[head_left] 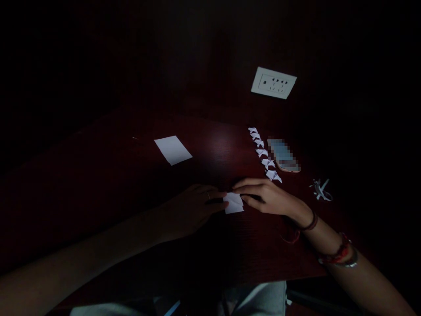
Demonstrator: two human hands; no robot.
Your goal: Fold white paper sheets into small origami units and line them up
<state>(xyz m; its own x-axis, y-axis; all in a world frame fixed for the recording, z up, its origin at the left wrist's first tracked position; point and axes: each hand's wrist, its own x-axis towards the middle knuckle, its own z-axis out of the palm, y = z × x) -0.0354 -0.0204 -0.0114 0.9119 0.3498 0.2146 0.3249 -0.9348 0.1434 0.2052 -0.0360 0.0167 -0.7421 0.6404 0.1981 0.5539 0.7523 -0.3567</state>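
A small white piece of folded paper (234,203) lies on the dark red table (131,184) between my two hands. My left hand (190,210) rests on the table with its fingertips pressed on the paper's left edge. My right hand (266,196) pinches the paper's right side, its fingers closed together over it. The scene is very dark.
A flat white sheet (173,149) lies to the far left. A row of several small folded paper shapes (265,154) runs beside a phone (283,156) at the right. Paper scraps (320,189) lie further right. A white wall socket (273,82) sits behind.
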